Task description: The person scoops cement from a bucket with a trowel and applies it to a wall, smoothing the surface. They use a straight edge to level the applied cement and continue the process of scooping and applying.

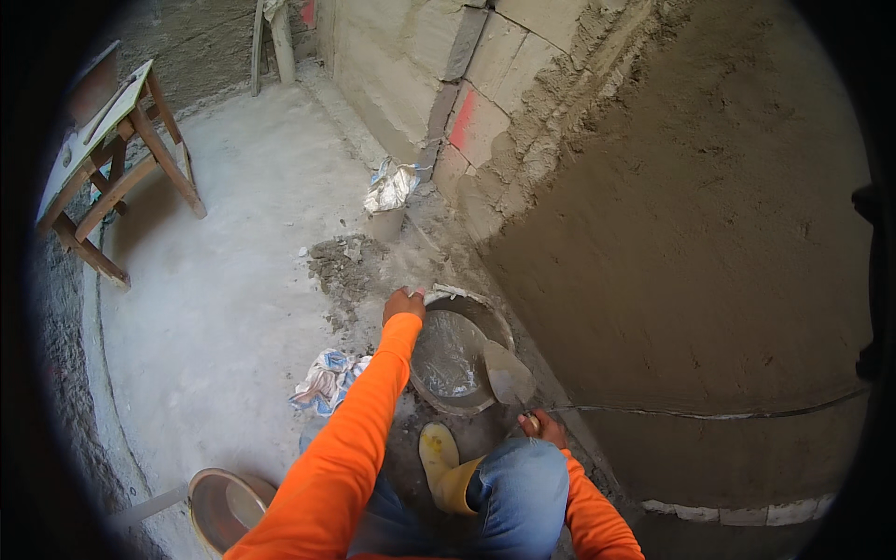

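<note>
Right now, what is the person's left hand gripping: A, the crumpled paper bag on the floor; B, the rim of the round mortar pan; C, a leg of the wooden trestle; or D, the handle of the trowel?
B: the left hand sits on the far rim of the round mortar pan, while the trowel is held by the right hand, with its blade over the pan.
</note>
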Available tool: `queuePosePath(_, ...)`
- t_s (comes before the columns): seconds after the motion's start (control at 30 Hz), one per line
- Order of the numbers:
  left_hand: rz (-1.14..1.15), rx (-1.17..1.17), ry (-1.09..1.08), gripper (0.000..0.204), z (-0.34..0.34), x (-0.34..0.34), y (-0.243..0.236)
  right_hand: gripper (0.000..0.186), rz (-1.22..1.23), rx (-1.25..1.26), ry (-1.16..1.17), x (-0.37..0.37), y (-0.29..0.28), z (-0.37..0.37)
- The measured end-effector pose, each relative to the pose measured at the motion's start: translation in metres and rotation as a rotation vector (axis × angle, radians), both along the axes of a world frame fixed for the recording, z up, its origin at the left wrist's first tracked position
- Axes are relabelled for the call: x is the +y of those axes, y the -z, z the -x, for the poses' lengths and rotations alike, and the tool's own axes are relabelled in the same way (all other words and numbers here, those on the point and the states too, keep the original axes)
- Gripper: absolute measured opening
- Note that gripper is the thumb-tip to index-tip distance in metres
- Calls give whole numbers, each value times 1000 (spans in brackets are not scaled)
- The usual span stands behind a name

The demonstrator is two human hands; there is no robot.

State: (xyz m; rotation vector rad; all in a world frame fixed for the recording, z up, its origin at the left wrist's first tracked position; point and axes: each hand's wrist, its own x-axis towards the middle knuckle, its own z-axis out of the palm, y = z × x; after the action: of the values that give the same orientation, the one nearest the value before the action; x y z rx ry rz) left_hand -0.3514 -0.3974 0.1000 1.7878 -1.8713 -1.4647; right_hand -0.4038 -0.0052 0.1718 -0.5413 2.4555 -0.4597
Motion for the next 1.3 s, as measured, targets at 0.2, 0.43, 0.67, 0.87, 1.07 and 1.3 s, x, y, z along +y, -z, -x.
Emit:
queuePosePath(0.2, 135, -130, -38, 56, -10, -83, 19, 57, 57, 86, -103, -72, -7, 36)
queuePosePath(0.43, 212, -531, 408, 56, -83, -210, 92, 47, 54, 88, -372, -175, -20, 81)
queuePosePath(0.67, -1, -441, 92, 57, -160, -177, 99, 47, -23, 140, -641, -257, -16, 106)
queuePosePath(0.87, -54, -27, -155, 55, -147, -110, 67, 36, -105, 372, -934, -355, 15, 78)
queuePosePath(1.07, -20, 58, -102, 58, -125, -85, 44, 36, -63, 282, -1130, -349, -29, 80)
queuePosePath(1.3, 24, 130, 57, 65, -96, -72, 30, 42, -168, -93, -913, -321, 26, 56)
